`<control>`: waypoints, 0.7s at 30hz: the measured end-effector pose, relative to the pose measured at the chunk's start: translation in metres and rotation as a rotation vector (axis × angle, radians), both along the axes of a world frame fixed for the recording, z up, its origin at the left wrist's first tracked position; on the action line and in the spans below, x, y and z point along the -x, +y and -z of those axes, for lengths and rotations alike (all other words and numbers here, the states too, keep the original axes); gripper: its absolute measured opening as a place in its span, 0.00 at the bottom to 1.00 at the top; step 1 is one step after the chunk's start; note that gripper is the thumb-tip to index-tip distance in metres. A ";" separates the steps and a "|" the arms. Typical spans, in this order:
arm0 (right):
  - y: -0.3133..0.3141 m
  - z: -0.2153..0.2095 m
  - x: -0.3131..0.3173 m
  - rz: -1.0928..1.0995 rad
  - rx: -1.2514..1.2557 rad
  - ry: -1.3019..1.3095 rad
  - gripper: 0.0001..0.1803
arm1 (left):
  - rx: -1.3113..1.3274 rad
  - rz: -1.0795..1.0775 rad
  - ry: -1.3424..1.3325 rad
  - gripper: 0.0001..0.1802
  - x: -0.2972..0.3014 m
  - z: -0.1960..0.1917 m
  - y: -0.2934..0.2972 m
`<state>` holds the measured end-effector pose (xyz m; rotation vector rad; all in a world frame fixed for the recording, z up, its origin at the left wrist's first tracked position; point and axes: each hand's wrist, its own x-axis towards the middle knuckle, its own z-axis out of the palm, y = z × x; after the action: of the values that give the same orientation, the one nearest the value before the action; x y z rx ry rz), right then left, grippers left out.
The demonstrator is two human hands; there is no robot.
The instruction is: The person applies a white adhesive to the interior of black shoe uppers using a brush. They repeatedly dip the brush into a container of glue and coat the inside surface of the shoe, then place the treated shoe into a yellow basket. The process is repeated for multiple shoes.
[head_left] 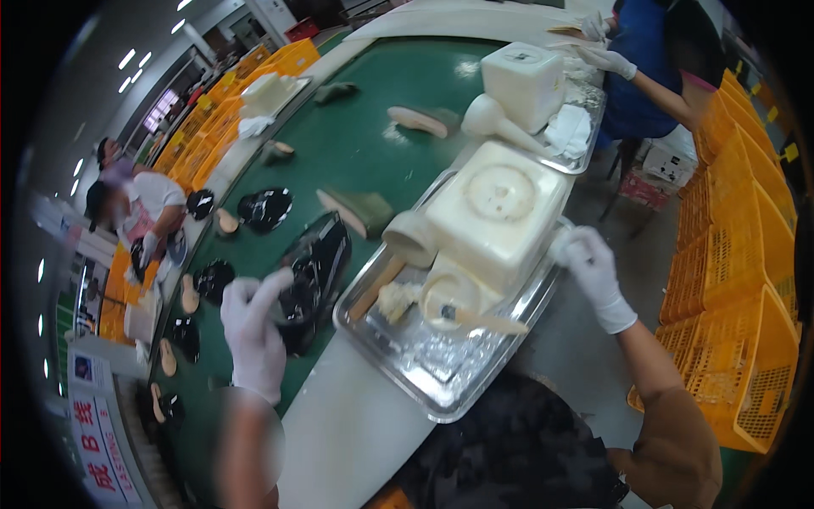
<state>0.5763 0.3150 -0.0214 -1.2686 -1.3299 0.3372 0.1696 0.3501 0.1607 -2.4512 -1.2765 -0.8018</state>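
Left gloved hand (253,335): fingers closed around glossy black shoe upper (315,270), left of shiny metal tray (441,373). Right gloved hand (591,270): fingers curled, nothing held, at tray's right rim.

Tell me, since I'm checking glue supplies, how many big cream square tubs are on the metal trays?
2. The near tub sits on the tray by the right hand; the far tub stands on the next tray beside a co-worker. Others may be hidden.
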 end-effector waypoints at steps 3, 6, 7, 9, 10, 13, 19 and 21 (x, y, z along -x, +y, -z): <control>-0.028 -0.047 0.006 -0.035 0.121 0.445 0.13 | 0.044 -0.015 0.000 0.25 0.029 0.004 -0.092; -0.060 -0.084 0.036 -0.300 0.126 0.535 0.18 | 0.040 -0.060 0.075 0.28 0.035 0.020 -0.166; -0.069 -0.097 0.064 -0.366 0.119 0.522 0.19 | 0.036 -0.069 0.113 0.30 0.036 0.026 -0.187; -0.084 -0.104 0.097 -0.581 0.178 0.493 0.20 | -0.046 -0.087 0.154 0.24 0.036 0.040 -0.217; -0.089 -0.103 0.113 -0.640 0.283 0.460 0.19 | -0.051 -0.079 0.159 0.24 0.038 0.049 -0.227; -0.088 -0.094 0.169 -0.815 0.269 0.330 0.16 | -0.040 -0.093 0.163 0.23 0.041 0.063 -0.252; -0.057 -0.068 0.222 -1.080 0.489 0.259 0.12 | 0.089 -0.167 0.113 0.22 0.053 0.089 -0.270; -0.053 -0.060 0.231 -1.115 0.455 0.199 0.11 | 0.119 -0.166 0.075 0.22 0.056 0.094 -0.271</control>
<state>0.3449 0.2616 0.0388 -0.6776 -1.7331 1.5645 0.1134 0.0795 0.0672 -2.3998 -1.5151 -0.6012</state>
